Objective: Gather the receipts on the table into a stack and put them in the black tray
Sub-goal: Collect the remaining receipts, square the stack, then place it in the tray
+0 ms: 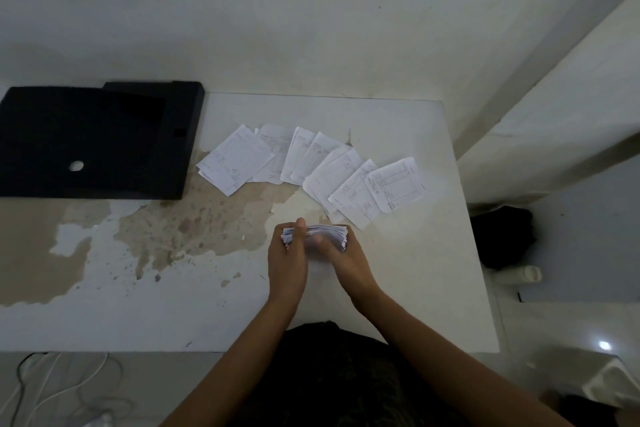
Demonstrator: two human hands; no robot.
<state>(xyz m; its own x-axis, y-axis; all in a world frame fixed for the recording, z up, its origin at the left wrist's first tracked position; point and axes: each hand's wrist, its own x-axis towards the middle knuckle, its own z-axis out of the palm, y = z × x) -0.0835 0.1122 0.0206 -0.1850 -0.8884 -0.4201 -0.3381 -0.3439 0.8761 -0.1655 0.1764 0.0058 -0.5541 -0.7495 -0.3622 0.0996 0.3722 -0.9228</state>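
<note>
A thick stack of receipts [329, 231] stands on edge on the table, held between both my hands. My left hand [289, 258] grips its left end, and my right hand [341, 258] cups its right side. Beyond the stack, several loose receipts [311, 163] lie fanned out in an arc across the table's middle, overlapping one another. The black tray [180, 163] sits at the table's far left; its inside is dark, with a small pale spot [76, 166] on it.
The white table [415, 270] has a large brown patch of peeled surface [194, 229] left of my hands. Its right edge drops to the floor, where a dark object [502, 236] and a white bottle [519, 274] lie. Cables [62, 388] trail below the front edge.
</note>
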